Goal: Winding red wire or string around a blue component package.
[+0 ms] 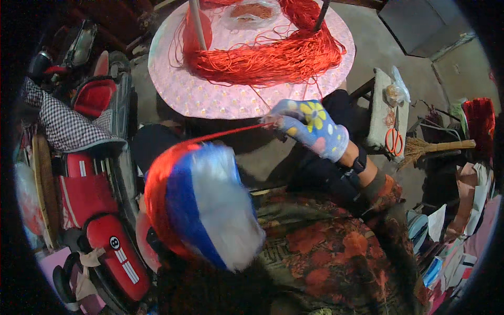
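My right hand (313, 128), in a blue glove with a yellow flower and spots, is closed in a pinch on a red cord (226, 134). The cord runs taut, left and down, to a rounded bundle (210, 205) with red, blue and white bands. Red strands lie along the bundle's left side, and motion blurs its surface. My left hand is hidden; the bundle covers the place around it, so its fingers cannot be made out. Beyond my hands, a large loose skein of red cord (268, 65) loops around upright posts on a round pink table (210, 100).
A clear bag (249, 13) sits inside the loop. At right, orange-handled scissors (394, 139) rest on a pale-topped stool (379, 107), beside a straw broom (436, 147). A red ride-on toy (118, 257) and a checked cloth (73, 123) crowd the left.
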A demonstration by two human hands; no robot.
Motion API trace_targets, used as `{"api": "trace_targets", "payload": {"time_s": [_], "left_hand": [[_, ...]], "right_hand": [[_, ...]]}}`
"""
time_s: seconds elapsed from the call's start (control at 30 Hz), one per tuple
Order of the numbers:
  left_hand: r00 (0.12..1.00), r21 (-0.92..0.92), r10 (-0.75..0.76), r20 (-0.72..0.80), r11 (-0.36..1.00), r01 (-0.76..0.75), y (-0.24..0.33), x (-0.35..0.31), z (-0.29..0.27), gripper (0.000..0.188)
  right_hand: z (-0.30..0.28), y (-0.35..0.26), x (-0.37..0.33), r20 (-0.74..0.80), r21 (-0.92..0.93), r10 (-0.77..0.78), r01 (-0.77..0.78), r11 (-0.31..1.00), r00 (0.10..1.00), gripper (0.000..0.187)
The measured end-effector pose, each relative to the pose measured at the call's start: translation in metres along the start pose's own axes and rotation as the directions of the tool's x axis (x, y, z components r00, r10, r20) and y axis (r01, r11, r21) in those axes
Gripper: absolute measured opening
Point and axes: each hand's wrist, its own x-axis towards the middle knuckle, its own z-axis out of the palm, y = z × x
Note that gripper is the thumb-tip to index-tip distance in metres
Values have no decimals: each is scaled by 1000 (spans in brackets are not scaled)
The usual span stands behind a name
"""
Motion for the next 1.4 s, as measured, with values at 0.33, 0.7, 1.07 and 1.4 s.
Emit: {"api": "trace_targets", "payload": {"time_s": [0.33, 0.7, 1.07, 1.4], "left_hand": [[629, 97, 439, -641, 860, -502, 3, 45, 23, 75], [783, 396, -5, -623, 861, 320, -17, 38, -3, 41], [725, 2, 286, -626, 931, -366, -26, 21, -2, 55], [804, 107, -311, -507, 903, 417, -14, 61, 9, 60]], "right_hand": [[-29, 92, -49, -17, -356, 45, -48, 933, 999, 14], [-20, -10, 8, 324, -172, -256, 323, 931, 911, 17], [-2, 57, -34, 206, 222, 285, -328, 918, 936, 16], [-31, 28, 12, 338, 87, 13, -45, 995, 941, 24]]}}
